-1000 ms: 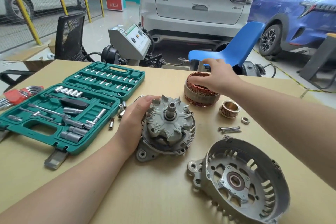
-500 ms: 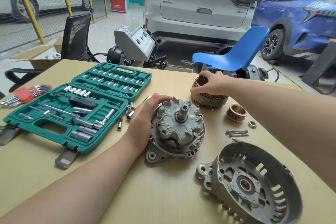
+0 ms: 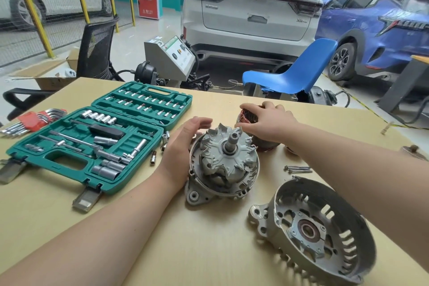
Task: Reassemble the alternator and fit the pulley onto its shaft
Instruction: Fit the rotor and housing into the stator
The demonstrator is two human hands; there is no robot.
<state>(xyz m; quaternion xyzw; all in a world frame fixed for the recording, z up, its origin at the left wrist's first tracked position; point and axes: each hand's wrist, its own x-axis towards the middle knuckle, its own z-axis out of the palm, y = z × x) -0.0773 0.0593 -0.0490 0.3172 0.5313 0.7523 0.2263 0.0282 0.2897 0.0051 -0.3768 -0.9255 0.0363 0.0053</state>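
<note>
Grey rotor-and-housing assembly (image 3: 224, 165), shaft upright

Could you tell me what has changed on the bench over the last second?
The right hand has closed over the copper-wound stator and seems to be drawing it toward the rotor assembly. The left hand has loosened: its fingers now spread open beside the assembly rather than gripping it. The end housing, bolts and socket set lie as before.

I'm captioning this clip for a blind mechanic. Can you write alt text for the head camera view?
On a tan table, the right hand grips the copper-wound stator while the left hand steadies the rear housing with rotor, shaft up. The front housing lies nearer; an open green socket set sits left.
</note>
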